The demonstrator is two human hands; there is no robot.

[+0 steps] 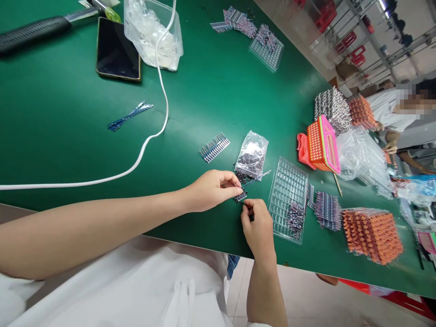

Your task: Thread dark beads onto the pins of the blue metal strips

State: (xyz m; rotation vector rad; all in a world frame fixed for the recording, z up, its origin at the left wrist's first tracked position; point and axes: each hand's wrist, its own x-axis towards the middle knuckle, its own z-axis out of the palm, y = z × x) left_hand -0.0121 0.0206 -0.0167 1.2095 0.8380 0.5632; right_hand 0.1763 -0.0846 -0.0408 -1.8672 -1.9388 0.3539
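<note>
My left hand (214, 191) pinches a small strip of parts with thin wire leads (240, 196) between thumb and fingertips. Close below and to the right, my right hand (258, 223) has its thumb and forefinger pressed together at the strip's edge; whatever lies in that pinch is too small to make out. Tiny dark beads (242, 177) spill from a clear plastic bag (252, 153) just beyond the hands. A similar wired strip (214, 147) lies flat to the upper left. Right of my right hand sits a clear compartment tray (284, 190), with a heap of finished-looking wired parts (295, 217) in its near corner.
A white cable (150, 138) crosses the green table at left, near a phone (117, 52), a hammer-like tool (37, 32) and a plastic tub (177, 38). Rightward stand stacked strips (327, 211), orange bundles (373, 234) and a basket (316, 145). A co-worker (384, 106) is at far right.
</note>
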